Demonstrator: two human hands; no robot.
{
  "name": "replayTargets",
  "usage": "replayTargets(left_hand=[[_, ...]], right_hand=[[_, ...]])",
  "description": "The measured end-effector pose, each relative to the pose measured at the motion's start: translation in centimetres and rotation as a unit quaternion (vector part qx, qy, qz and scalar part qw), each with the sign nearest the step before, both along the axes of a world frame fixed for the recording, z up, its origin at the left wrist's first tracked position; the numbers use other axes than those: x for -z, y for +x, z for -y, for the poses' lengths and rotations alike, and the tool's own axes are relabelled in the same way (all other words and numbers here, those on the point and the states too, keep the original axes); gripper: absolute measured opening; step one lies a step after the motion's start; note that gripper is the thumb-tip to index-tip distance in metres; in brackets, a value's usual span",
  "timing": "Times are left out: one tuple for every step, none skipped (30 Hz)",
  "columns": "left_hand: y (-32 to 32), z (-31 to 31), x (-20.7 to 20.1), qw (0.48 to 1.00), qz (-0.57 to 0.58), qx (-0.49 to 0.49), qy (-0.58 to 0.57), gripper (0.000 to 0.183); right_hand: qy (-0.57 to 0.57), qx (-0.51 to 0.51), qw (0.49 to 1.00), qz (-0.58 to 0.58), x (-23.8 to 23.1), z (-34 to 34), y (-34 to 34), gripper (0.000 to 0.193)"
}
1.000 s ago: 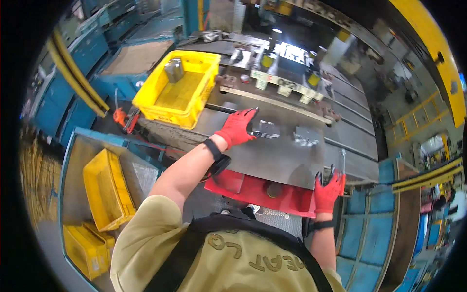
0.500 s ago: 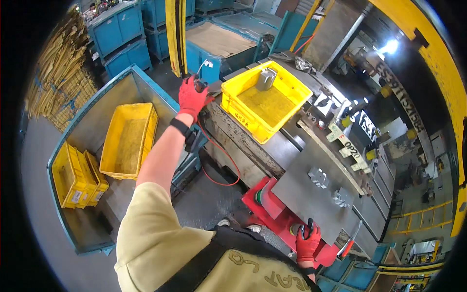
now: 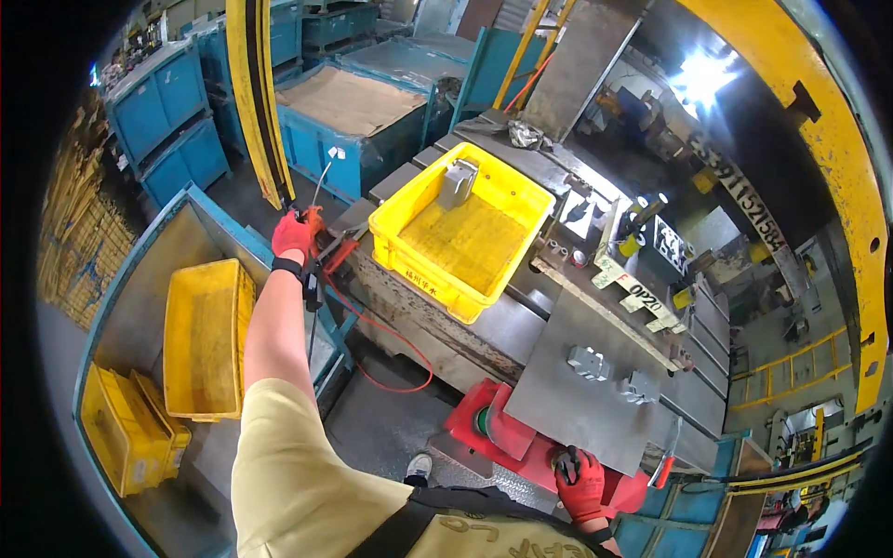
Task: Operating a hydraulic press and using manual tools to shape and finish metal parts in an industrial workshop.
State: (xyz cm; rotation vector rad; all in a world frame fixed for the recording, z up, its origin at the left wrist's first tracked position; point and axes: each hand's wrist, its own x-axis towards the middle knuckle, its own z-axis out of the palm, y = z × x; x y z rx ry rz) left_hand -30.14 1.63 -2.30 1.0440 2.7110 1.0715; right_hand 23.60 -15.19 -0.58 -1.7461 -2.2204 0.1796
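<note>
My left hand (image 3: 296, 234), in a red glove, reaches out beside the low end of a yellow post. Its fingers are bent round something small that I cannot make out; a thin upright rod (image 3: 323, 182) and a red hose (image 3: 431, 365) are close to it. On a red control box (image 3: 463, 430) rests my right hand (image 3: 580, 484), gloved in red with black fingertips. Its fingers lie over the box beside a round button (image 3: 557, 457), and no held thing shows. Two grey metal parts (image 3: 588, 363) (image 3: 640, 387) lie on the steel plate (image 3: 549, 409).
A yellow crate (image 3: 409, 270) with a metal part (image 3: 458, 184) inside stands on the bench. Left of me, a blue bin (image 3: 98, 349) holds yellow crates (image 3: 209, 339). Press tooling (image 3: 642, 296) sits at the right, near a red-handled tool (image 3: 664, 471). Yellow press framing (image 3: 828, 139) arches above.
The view has shifted, so the bench and bin appear lower. My left hand has turned and its fingers are less visible. My right hand's fingers, raised and apart before, now lie lower by the button.
</note>
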Motion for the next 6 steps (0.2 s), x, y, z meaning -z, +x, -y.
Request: replayTargets(left_hand=[[-0.7, -0.1, 1.4, 0.997, -0.064, -0.033, 0.006, 0.036], [-1.1, 0.4, 1.6, 0.997, -0.064, -0.036, 0.001, 0.036], [-0.9, 0.8, 1.6, 0.993, -0.089, -0.056, 0.051, 0.035], [-0.8, 1.4, 1.5, 0.986, -0.114, -0.076, 0.1, 0.034], [-0.9, 2.5, 1.2, 0.981, -0.101, -0.056, 0.155, 0.038], [-0.5, 3.5, 0.8, 0.974, -0.112, -0.067, 0.187, 0.041]], right_hand=[[-0.007, -0.003, 1.0, 0.006, -0.1, -0.1, -0.1, 0.045], [-0.009, -0.012, 1.0, 0.006, -0.2, -0.3, -0.2, 0.045], [-0.013, -0.017, 1.0, 0.008, -0.2, -0.3, -0.2, 0.045], [-0.017, -0.022, 1.0, 0.01, -0.4, -0.4, -0.2, 0.045], [-0.011, -0.023, 1.0, 0.013, -0.7, -0.5, -0.4, 0.045], [-0.016, -0.025, 0.999, 0.016, -0.7, -0.4, -0.4, 0.045]])
